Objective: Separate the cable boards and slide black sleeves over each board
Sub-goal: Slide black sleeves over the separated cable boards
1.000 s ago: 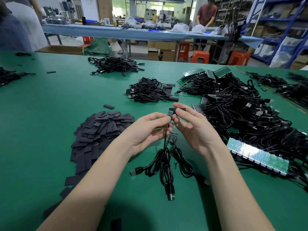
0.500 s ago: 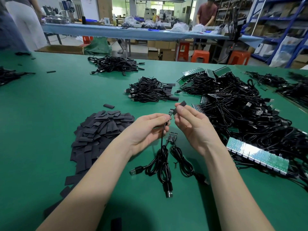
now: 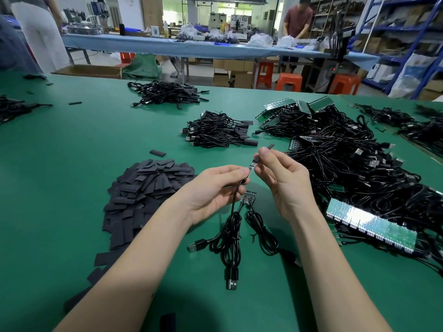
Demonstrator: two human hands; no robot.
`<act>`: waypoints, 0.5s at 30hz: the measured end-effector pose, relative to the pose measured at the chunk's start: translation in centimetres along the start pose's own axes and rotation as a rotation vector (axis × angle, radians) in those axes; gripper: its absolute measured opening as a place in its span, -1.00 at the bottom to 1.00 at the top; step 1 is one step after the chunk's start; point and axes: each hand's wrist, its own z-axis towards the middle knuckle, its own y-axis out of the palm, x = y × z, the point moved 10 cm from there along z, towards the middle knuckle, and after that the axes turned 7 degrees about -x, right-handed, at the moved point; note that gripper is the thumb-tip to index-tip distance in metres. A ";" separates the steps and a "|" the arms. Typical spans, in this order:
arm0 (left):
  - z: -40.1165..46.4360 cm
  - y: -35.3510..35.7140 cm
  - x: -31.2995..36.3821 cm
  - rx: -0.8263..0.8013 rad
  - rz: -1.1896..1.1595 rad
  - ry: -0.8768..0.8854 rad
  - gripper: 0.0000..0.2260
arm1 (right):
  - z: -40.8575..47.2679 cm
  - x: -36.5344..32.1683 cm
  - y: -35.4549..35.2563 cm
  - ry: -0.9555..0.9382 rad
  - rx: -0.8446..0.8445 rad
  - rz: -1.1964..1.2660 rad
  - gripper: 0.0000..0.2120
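Note:
My left hand [image 3: 215,188] pinches a small cable board [image 3: 251,167] at its lower end, where the black cable [image 3: 233,207] hangs down to the mat. My right hand [image 3: 280,178] pinches a black sleeve [image 3: 265,150] whose lower end meets the board's tip. The sleeve's far end sticks out beyond my fingers. Two more small boards [image 3: 248,197] with coiled USB cables [image 3: 261,233] lie on the green mat just below my hands. A heap of flat black sleeves [image 3: 148,188] lies to the left.
A large tangle of cables with joined green board strips [image 3: 370,226] fills the right side. A bundle of sleeved cables [image 3: 215,133] lies behind my hands, another cable pile [image 3: 167,93] farther back. Loose sleeves [image 3: 157,153] dot the green table [image 3: 72,164].
My right hand has turned the sleeve from lying across the board's top to pointing up and away, with its lower end now on the board's tip. Both hands rose slightly.

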 end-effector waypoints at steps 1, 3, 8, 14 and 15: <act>0.0 0.0 0.0 0.002 0.005 0.004 -0.94 | 0.0 0.0 -0.1 -0.003 0.012 -0.009 -0.88; 0.0 0.1 0.2 0.004 0.015 0.017 -0.94 | -0.1 -0.2 -0.3 -0.019 0.030 -0.033 -0.83; -0.4 0.1 0.6 -0.007 0.071 0.026 -0.84 | -0.1 0.1 0.0 0.022 -0.023 -0.045 -0.89; -0.9 0.3 0.8 -0.085 0.182 -0.006 -0.89 | -1.0 1.3 0.9 0.273 -0.227 0.015 -0.91; -0.9 0.4 0.7 -0.092 0.194 -0.009 -0.90 | -1.1 1.3 0.9 0.284 -0.238 0.018 -0.91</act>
